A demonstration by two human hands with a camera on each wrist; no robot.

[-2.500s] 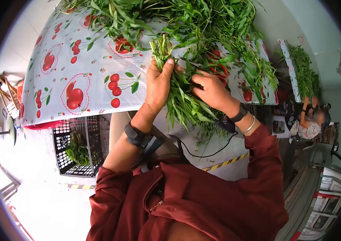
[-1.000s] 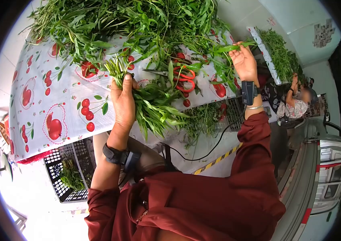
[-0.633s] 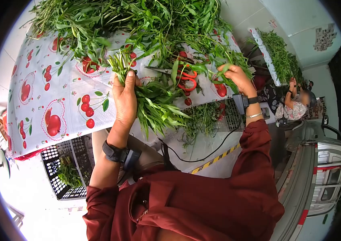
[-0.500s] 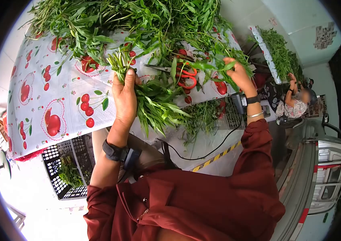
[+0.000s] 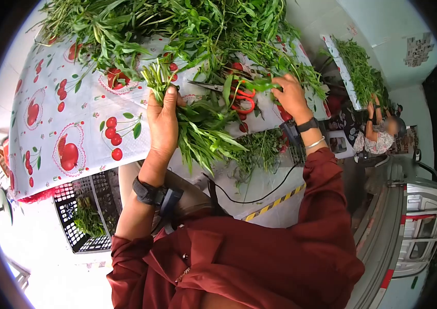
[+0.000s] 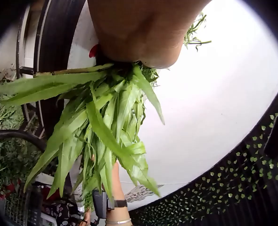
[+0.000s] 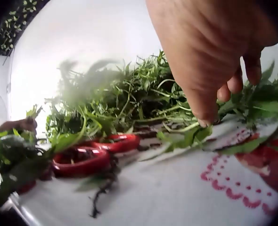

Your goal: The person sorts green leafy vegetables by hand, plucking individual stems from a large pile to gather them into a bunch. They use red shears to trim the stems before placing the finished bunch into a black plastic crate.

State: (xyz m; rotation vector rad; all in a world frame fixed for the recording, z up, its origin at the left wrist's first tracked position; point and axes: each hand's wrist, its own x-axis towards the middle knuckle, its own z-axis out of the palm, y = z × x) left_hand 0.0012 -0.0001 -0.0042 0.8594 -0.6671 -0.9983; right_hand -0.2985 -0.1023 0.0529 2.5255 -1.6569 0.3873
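Note:
My left hand [image 5: 163, 126] grips a bunch of leafy green stems [image 5: 205, 139], pale cut ends above the thumb and leaves hanging to the right. In the left wrist view these leaves [image 6: 110, 122] spread below the hand [image 6: 141, 30]. Farther right, over the table edge, my right hand [image 5: 291, 97] has curled fingers and pinches a leafy sprig [image 5: 261, 83]. The right wrist view shows its thumb at a thin stem, the hand [image 7: 214, 52] partly cropped. Red-handled scissors [image 5: 244, 101] lie between the hands, blades pointing left; their handles [image 7: 82, 161] show there too.
A large heap of greens [image 5: 177, 26] covers the back of the patterned tablecloth [image 5: 82, 129]. Below stands a black crate [image 5: 82, 242] with greens. At right another person [image 5: 378, 135] works by a second table of greens [image 5: 357, 69]. A black cable [image 5: 259, 201] hangs below the table.
My right hand was near the bunch, reached out right to the greens, and has since come back left and turned with a sprig. My left hand keeps its grip on the bunch.

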